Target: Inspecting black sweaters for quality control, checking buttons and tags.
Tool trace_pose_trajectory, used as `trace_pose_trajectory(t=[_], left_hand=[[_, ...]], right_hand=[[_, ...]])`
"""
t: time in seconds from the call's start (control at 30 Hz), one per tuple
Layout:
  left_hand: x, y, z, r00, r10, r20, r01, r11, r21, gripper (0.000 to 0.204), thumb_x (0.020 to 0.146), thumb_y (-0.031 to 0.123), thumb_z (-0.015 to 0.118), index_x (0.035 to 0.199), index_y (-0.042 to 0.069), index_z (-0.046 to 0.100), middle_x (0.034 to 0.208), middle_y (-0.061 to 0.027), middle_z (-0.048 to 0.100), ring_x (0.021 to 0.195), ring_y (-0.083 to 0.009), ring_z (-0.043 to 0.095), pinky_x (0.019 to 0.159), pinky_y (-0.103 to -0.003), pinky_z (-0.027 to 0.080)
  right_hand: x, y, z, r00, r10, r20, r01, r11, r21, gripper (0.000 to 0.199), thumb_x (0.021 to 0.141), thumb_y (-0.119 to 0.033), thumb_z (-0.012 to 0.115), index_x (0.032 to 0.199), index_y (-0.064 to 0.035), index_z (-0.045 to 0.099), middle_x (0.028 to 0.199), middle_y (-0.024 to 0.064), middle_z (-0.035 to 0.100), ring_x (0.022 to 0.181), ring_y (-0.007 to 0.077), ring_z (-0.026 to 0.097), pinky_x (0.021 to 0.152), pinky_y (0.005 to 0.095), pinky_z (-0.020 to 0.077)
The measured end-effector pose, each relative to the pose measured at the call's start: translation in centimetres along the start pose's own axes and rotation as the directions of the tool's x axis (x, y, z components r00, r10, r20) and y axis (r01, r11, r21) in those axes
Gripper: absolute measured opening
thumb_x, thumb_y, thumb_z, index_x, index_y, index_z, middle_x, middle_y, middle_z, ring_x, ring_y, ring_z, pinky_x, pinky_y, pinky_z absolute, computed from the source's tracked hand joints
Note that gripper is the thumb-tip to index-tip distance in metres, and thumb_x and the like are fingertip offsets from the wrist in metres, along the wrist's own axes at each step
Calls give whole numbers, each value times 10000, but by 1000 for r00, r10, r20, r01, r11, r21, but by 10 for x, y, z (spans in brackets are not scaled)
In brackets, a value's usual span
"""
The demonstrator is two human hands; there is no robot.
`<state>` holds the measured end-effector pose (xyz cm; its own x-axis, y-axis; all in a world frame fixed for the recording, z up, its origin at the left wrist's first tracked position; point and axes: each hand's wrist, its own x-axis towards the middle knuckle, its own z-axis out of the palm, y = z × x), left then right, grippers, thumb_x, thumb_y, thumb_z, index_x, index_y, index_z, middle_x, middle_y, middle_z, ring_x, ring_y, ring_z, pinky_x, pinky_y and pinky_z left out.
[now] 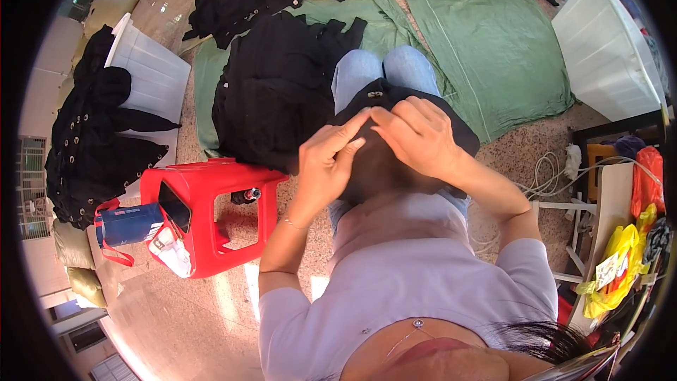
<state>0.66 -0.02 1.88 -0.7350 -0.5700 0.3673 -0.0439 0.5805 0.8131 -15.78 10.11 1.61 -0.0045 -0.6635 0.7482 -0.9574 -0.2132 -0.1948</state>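
A black garment (384,162) with a metal eyelet or button near its far edge lies across my lap, over blue jeans (410,70). Above it my left hand (328,159) has its index finger and thumb stretched inward with the tips apart, and the other fingers curled. My right hand (416,134) is closed, its fingers bent and its thumb side toward the left index fingertip. The fingertips of both hands nearly meet just below the metal piece. Whatever the curled fingers hold is hidden or too small to make out.
At my left stands a red plastic stool (211,222) with a phone (175,206) and a blue box (130,226). A pile of black garments (278,88) lies on green cloth (486,49) ahead. White bins (151,63) stand on both sides; a loose cable (543,180) lies right.
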Motion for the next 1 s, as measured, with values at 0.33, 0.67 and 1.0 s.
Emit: trace_pose_trajectory(t=[0.33, 0.67, 1.0], left_hand=[[-11, -34, -67, 908, -401, 123, 419, 863, -282, 117, 841, 64, 734, 917, -8, 683, 747, 41, 629, 665, -29, 549, 603, -176, 425], [4, 3, -52, 877, -422, 231, 449, 546, -707, 123, 906, 97, 658, 928, -23, 671, 857, -24, 658, 776, -67, 581, 727, -214, 457], [17, 27, -8, 993, -102, -62, 76, 944, -320, 76, 862, 10, 671, 819, -51, 657, 802, -44, 623, 751, -81, 548, 694, -221, 433]], right_hand=[[-22, 39, -34, 884, 433, 177, -468, 833, 295, 284, 841, 67, 618, 1105, -37, 636, 991, 106, 638, 918, 229, 637, 818, 303, 492], [-3, -2, -68, 974, 227, 13, -212, 889, 405, 308, 756, 65, 645, 1055, 1, 682, 914, 132, 663, 835, 252, 640, 737, 323, 520], [-5, -24, -27, 924, -290, -251, 320, 943, 89, 343, 655, -32, 702, 968, 98, 654, 898, 162, 607, 672, 245, 605, 583, 339, 509]])
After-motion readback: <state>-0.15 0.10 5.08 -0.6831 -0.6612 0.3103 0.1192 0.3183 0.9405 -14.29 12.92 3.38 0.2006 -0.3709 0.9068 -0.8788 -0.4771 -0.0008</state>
